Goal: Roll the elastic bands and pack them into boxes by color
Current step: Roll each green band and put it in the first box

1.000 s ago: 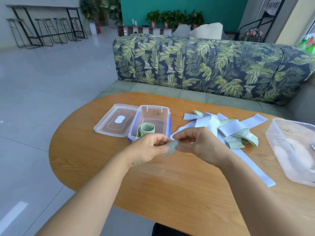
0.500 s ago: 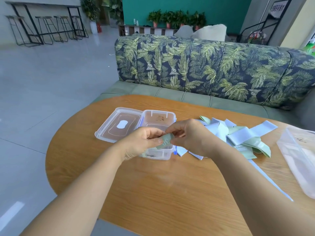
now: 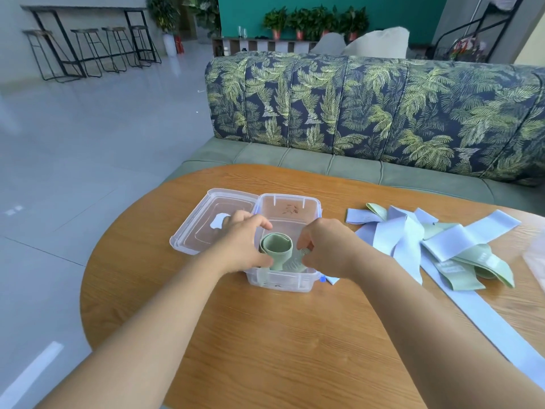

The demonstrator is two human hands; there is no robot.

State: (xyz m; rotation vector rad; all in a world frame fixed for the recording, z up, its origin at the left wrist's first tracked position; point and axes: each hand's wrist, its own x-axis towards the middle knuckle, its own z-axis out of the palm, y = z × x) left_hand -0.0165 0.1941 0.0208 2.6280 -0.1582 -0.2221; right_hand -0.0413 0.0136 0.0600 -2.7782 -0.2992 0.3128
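A clear plastic box [image 3: 290, 199] stands open on the wooden table [image 3: 265, 343]. Inside it an upright green rolled band [image 3: 277, 248] leans toward me. My left hand [image 3: 240, 245] curls round that roll from the left, thumb against its base. My right hand [image 3: 327, 246] pinches a second green roll [image 3: 296, 263] low in the box, right beside the first. That second roll is partly hidden by my fingers. Loose lilac and green bands lie in a pile [image 3: 436, 240] to the right of the box.
The box's clear lid [image 3: 206, 225] lies upside down just left of it. One long lilac band [image 3: 489, 323] trails to the table's near right edge. Another clear container [image 3: 536, 258] shows at the far right. A leaf-print sofa [image 3: 368, 113] runs behind the table.
Both hands carried the small green roll from above the table forward and down into the box. My left hand let go of it and now curls round the upright roll.
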